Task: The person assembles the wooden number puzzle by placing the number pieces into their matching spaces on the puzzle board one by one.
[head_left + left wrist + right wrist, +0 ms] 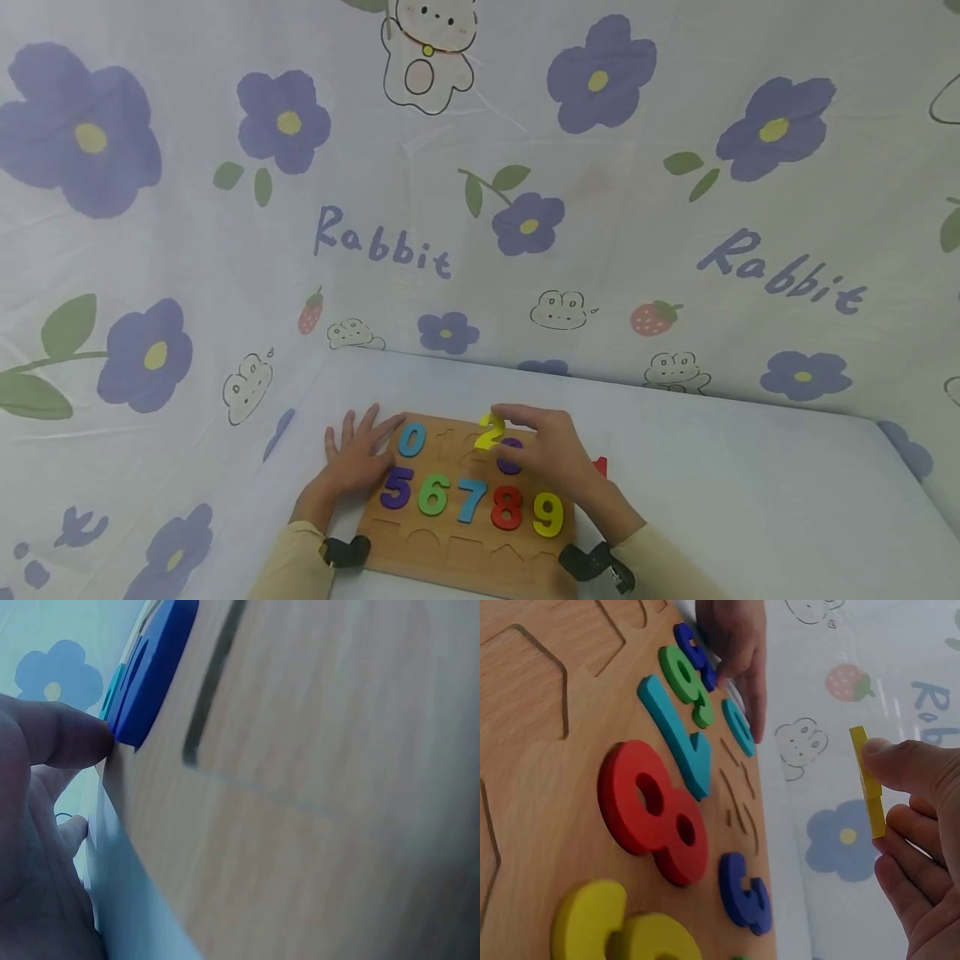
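My right hand (551, 450) pinches a yellow number 2 (491, 432) between thumb and fingertips, held over the top row of the wooden number board (420, 560). In the right wrist view the yellow 2 (868, 784) appears edge-on, raised off the board. My left hand (358, 458) rests at the board's left edge with fingers spread, its thumb touching the purple 5 (154, 675). A light blue 0 (412, 439) sits top left, with empty recesses beside it. The purple 3 (510, 457) is partly covered by my right hand.
The middle row holds a green 6 (433, 495), blue 7 (472, 500), red 8 (507, 507) and yellow 9 (548, 514). Empty shape recesses line the near row. A red piece (601, 467) lies behind my right wrist on the white table (742, 492). A patterned cloth (480, 167) hangs behind.
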Motion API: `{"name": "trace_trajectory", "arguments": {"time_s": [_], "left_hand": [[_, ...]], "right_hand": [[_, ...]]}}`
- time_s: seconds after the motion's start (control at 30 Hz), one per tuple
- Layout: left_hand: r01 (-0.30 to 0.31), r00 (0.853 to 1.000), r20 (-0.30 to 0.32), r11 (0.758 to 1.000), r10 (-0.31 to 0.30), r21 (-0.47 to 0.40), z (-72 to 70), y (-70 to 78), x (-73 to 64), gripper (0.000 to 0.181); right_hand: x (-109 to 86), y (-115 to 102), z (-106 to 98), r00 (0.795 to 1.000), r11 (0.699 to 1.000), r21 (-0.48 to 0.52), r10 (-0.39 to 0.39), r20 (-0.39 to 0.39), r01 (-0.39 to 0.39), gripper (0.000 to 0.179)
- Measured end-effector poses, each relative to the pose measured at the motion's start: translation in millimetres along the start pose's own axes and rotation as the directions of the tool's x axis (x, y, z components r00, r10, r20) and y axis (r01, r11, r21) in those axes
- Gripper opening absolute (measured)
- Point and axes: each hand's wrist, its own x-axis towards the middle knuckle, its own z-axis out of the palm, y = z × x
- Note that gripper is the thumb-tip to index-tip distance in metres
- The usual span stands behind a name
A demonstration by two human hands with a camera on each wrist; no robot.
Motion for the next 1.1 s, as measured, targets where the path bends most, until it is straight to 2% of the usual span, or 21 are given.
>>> {"name": "trace_trajectory", "arguments": {"time_s": [0.27,0.5,1.1], "left_hand": [[0.007,1.0,0.001,1.0,-0.007,-0.007,0.6,-0.2,-1.3,0.071],[0.007,1.0,0.002,1.0,-0.007,-0.005,-0.2,0.4,-0.8,0.071],[0.005,1.0,-0.002,1.0,-0.005,-0.005,-0.9,1.8,-1.7,0.069]], "right_hand": [[3.3,3.8,26.1,0.997,0.998,0.047,0.036,0.07,-0.039,0.052],[6.6,12.6,40.3,0.993,0.996,0.062,0.062,0.097,-0.068,0.053],[11.3,22.9,59.6,0.989,0.995,-0.084,0.059,0.139,-0.047,0.056]]}}
